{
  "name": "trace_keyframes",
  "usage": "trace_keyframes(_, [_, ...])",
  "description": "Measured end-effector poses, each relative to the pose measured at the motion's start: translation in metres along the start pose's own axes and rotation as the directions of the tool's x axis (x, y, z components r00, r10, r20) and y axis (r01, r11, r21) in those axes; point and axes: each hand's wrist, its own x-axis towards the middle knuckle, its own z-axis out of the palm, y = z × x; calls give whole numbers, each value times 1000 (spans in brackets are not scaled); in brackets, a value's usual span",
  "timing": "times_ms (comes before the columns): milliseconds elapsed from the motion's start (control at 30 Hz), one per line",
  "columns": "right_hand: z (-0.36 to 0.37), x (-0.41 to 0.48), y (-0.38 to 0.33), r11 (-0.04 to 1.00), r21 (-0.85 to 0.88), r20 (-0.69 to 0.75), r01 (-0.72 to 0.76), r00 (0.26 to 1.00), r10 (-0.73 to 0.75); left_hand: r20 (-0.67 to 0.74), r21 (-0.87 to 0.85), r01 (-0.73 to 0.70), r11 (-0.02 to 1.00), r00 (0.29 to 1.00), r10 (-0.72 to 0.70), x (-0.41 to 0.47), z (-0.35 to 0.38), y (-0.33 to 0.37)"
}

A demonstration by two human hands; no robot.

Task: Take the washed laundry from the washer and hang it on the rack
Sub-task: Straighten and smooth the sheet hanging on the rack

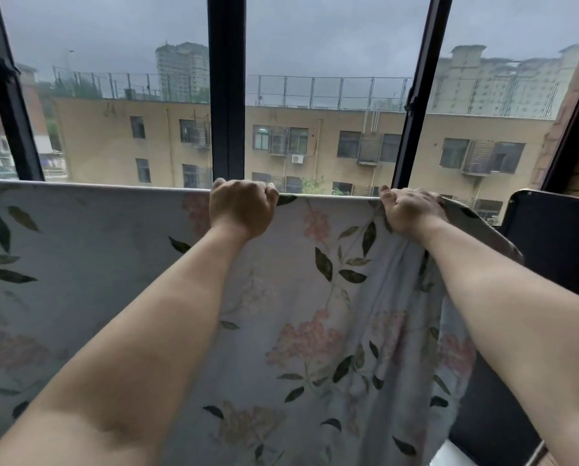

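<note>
My left hand [242, 206] and right hand [412, 210] each curl their grip over the top edge mid-frame of the floral sheet [315, 297], which I judge soft, damp-heavy, slide-prone

Your left hand [242, 206] curls its fingers over the top edge of the floral sheet [315, 314], which hangs flat across a horizontal rail [332, 195]; your right hand [412, 210] grips the sheet where it bunches into folds near the right end; behind the rail stand dark window frames [227, 89], a tan building [315, 139] and grey sky.
</note>
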Motion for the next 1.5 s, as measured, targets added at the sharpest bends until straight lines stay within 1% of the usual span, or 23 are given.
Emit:
trace_keyframes(100, [-1,2,9,1000,18,21,25,999,-26,-33,0,6,1000,999,-6,-1,3,3])
trace_keyframes(200, [-12,6,22,1000,17,48,8,999,-9,-74,18,21,1000,997,-20,2,4,5])
trace_keyframes(267, [-15,6,31,1000,-8,24,-2,1000,2,-108,44,23,999,994,-18,1,6,11])
trace_keyframes(333, [-13,3,34,999,-49,-33,-4,999,2,-119,73,47,996,992,-38,1,8,17])
trace_keyframes(367, [-11,1,34,998,-69,-62,-4,998,-1,-109,86,74,994,992,-64,2,8,19])
trace_keyframes(433, [-6,3,33,995,-100,-80,15,997,-23,-76,93,180,979,982,-173,3,8,25])
trace_keyframes(500, [-4,5,32,993,-106,-95,46,994,-56,5,116,271,955,962,-274,11,7,45])
trace_keyframes(533, [-3,6,31,992,-107,-117,60,990,-73,38,117,257,959,964,-263,16,6,63])
trace_keyframes(567, [-1,6,31,991,-114,-143,74,986,-90,67,80,205,976,975,-210,21,6,87])
trace_keyframes(633, [2,4,28,990,-107,-191,92,975,-111,75,-76,84,994,994,-79,26,10,140])
trace_keyframes(667, [3,5,29,992,-88,-199,95,974,-111,58,-131,51,990,997,-43,26,15,163])
trace_keyframes(700, [2,6,30,993,-63,-206,100,972,-111,20,-133,36,990,999,-33,26,21,180])
trace_keyframes(767, [0,8,41,994,5,-235,108,966,-104,-81,-14,59,998,995,-60,24,35,195])
trace_keyframes(833, [-1,8,58,990,61,-309,129,946,-104,-180,31,62,998,982,-56,21,45,197])
trace_keyframes(900, [0,10,71,986,78,-347,150,931,-114,-170,56,4,998,985,6,22,49,197])
trace_keyframes(967, [2,12,77,981,92,-341,172,931,-131,-139,77,-27,997,990,37,23,45,197])
trace_keyframes(1067, [3,9,90,963,142,-323,230,930,-175,-127,70,-10,997,992,19,22,40,198])
trace_keyframes(1133, [5,7,98,955,191,-279,228,945,-170,-92,43,11,999,996,-7,24,40,190])
trace_keyframes(1267, [8,5,131,903,380,-219,199,968,-121,-2,95,59,994,998,-59,27,35,196])
trace_keyframes(1367, [12,9,142,856,478,-156,198,978,-139,71,116,115,987,990,-123,33,31,214])
trace_keyframes(1400, [11,9,145,845,494,-135,203,979,-155,92,79,100,992,990,-107,36,28,228])
trace_keyframes(1500, [7,8,155,815,547,-54,191,980,-194,156,-161,-19,987,987,44,44,26,282])
